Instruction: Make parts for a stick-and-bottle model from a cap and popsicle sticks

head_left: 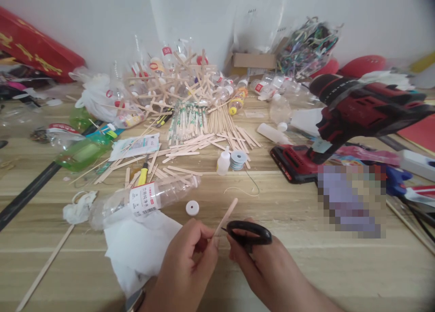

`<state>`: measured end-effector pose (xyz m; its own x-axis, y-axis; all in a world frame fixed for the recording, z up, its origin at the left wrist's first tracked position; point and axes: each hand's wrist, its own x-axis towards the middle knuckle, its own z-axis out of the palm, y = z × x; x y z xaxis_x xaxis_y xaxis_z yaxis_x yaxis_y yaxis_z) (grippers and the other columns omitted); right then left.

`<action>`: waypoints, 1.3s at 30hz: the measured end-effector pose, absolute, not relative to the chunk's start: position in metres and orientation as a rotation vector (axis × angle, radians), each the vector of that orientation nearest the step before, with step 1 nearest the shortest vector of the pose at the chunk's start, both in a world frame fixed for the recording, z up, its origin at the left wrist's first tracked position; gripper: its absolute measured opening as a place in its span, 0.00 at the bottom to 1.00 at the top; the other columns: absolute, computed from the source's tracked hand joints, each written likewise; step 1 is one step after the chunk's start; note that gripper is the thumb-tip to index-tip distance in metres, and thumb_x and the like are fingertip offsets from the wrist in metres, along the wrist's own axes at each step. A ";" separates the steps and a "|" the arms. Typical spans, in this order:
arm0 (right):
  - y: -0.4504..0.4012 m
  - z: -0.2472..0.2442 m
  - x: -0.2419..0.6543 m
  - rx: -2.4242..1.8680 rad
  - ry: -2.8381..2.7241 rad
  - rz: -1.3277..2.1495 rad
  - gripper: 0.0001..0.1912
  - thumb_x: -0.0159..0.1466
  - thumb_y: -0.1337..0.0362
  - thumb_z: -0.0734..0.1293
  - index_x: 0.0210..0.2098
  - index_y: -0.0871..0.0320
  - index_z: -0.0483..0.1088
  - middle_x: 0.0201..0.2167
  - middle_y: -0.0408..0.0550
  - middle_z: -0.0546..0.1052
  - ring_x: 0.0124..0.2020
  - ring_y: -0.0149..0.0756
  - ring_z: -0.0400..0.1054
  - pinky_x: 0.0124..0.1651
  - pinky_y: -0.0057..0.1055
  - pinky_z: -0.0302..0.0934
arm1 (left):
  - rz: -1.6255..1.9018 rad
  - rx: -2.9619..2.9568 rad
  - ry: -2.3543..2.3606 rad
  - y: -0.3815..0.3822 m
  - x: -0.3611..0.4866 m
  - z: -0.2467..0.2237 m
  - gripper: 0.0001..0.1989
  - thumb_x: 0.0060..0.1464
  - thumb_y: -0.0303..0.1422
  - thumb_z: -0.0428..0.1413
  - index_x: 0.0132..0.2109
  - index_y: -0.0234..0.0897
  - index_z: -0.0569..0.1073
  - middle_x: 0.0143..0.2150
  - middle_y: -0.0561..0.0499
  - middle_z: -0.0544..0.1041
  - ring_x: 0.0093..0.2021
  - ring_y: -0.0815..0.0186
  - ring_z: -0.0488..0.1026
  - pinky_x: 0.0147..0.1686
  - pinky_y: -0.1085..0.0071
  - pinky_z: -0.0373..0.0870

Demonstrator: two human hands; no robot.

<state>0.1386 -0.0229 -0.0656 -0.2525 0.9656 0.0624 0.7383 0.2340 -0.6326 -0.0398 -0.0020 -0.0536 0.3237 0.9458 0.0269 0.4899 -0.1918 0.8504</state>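
Note:
Between thumb and fingers, my left hand (186, 262) pinches a flat wooden craft stick (229, 212), which slants up and to the right. My right hand (272, 266) grips a pair of scissors (263, 235) by its black handles. The scissors' dark metal meets the stick or lies just beside it; I cannot tell whether it touches, as the blades are mostly hidden. A white cap with a small hole (192, 207) lies beyond my left hand. Left of that hand are a white paper sheet (136, 248) and a clear plastic bottle (118, 203) on its side.
A red and black cordless drill (360, 108) stands at the right. Past my hands are a small white glue bottle (223, 162) and a wire spool (238, 159). Craft sticks, skewers (219, 119) and plastic bottles pile up toward the wall. A yellow-handled screwdriver (143, 173) lies left.

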 end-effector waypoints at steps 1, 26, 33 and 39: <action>-0.023 -0.065 0.139 -1.549 -2.081 0.649 0.12 0.70 0.65 0.53 0.34 0.56 0.65 0.26 0.50 0.77 0.26 0.41 0.75 0.28 0.33 0.64 | 0.739 1.822 1.276 -0.003 -0.040 -0.054 0.10 0.63 0.32 0.49 0.33 0.39 0.71 0.27 0.54 0.73 0.26 0.68 0.70 0.26 0.75 0.66; -0.028 -0.063 0.130 -1.366 -1.817 0.871 0.06 0.67 0.68 0.56 0.35 0.54 0.62 0.21 0.42 0.72 0.20 0.34 0.70 0.23 0.28 0.62 | 1.050 2.504 1.126 -0.006 -0.039 -0.056 0.09 0.59 0.21 0.46 0.36 0.40 0.64 0.24 0.55 0.69 0.25 0.65 0.67 0.26 0.70 0.65; -0.025 -0.051 0.123 -1.300 -1.192 1.737 0.13 0.67 0.52 0.61 0.34 0.53 0.56 0.16 0.32 0.64 0.17 0.27 0.66 0.22 0.21 0.59 | 1.085 2.606 1.117 -0.005 -0.040 -0.053 0.09 0.61 0.20 0.46 0.39 0.37 0.66 0.25 0.52 0.73 0.26 0.64 0.69 0.29 0.69 0.69; -0.027 -0.053 0.126 -1.280 -1.072 1.863 0.16 0.66 0.48 0.62 0.36 0.54 0.58 0.14 0.32 0.65 0.16 0.27 0.67 0.20 0.20 0.57 | 1.068 2.668 1.105 -0.006 -0.040 -0.050 0.09 0.64 0.22 0.44 0.42 0.35 0.67 0.24 0.53 0.73 0.24 0.66 0.69 0.28 0.70 0.70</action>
